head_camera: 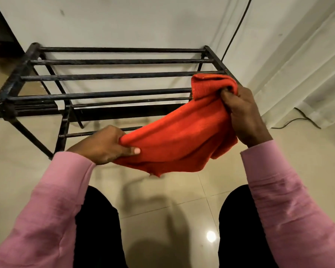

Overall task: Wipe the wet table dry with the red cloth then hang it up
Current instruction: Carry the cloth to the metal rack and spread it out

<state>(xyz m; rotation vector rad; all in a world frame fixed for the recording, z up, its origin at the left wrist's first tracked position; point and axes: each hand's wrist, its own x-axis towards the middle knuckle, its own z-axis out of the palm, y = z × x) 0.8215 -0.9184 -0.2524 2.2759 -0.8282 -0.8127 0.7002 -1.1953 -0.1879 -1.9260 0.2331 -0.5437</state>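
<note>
While slack, red cloth [182, 140] within fingers [124, 149].

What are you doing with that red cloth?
A person holds the red cloth stretched between both hands, the left hand gripping one end and the right hand the other. They stand at a black metal rack with bars. The cloth is not yet draped over any bar.
</note>
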